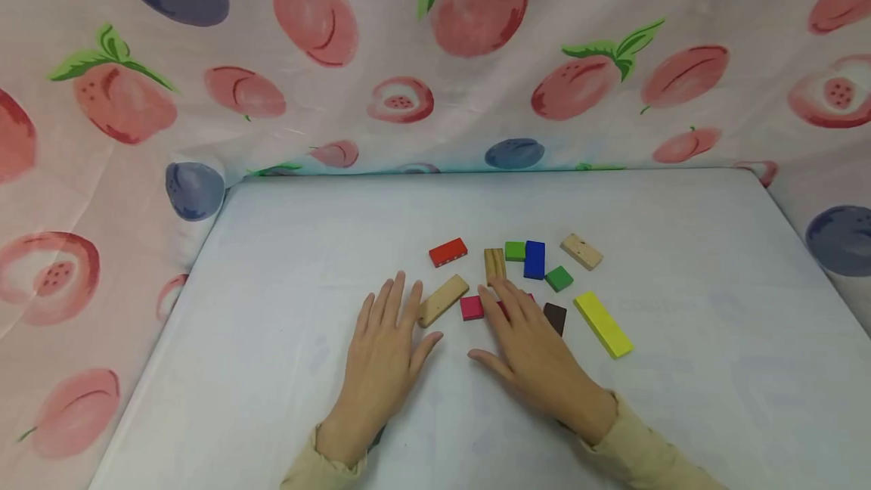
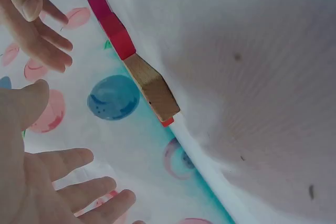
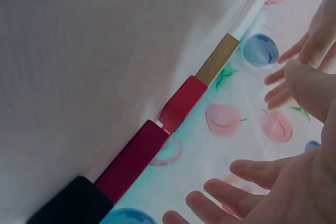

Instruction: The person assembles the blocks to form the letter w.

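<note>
My left hand [image 1: 381,358] has its fingers extended, the thumb apart, beside a plain wooden block [image 1: 444,300]. Nothing is in its grasp. My right hand [image 1: 537,354] also holds nothing; its fingers spread over the middle of the blocks. Left of its fingers lies a small pinkish-red block [image 1: 471,308]. Under them a magenta block [image 3: 131,163] is mostly hidden in the head view. A dark block [image 1: 555,317] shows partly beside that hand. Just beyond the fingertips lies a striped wooden block [image 1: 495,265]. In both wrist views the hands look raised off the table.
Farther back lie a red block [image 1: 448,252], a blue block [image 1: 534,260] next to a green block [image 1: 515,251], another green block [image 1: 559,279] and a pale wooden block [image 1: 581,252]. To the right is a long yellow block [image 1: 603,324]. Fruit-patterned cloth [image 1: 367,29] hangs behind the white table [image 1: 714,399].
</note>
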The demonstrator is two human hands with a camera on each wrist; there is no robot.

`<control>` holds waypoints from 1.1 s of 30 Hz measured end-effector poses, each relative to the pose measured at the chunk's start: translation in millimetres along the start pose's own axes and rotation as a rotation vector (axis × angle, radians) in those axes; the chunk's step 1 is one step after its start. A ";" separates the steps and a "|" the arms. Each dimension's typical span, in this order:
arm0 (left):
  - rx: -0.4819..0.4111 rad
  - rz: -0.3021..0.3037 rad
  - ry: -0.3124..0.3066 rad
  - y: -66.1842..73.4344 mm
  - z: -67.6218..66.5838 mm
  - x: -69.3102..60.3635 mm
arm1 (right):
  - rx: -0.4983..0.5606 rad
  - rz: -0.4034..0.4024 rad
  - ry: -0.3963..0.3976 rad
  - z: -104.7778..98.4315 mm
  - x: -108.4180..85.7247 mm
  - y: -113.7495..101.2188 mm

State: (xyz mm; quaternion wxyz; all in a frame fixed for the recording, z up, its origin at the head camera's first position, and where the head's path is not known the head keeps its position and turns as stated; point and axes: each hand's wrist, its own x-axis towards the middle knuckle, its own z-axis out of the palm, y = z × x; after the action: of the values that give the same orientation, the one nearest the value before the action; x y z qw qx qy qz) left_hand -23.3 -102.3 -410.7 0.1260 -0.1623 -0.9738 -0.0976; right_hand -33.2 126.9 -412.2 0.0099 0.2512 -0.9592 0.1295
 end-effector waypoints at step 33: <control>-0.070 0.050 -0.008 -24.2 2.9 42.3 | 0.080 0.041 -0.088 10.3 39.2 -16.9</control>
State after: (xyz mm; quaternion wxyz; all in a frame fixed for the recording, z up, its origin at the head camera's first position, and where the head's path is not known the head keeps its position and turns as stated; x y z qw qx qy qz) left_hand -70.9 -111.7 -405.4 0.1189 -0.1914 -0.9659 -0.1277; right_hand -58.8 91.3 -414.8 -0.0450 0.2373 -0.9577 0.1567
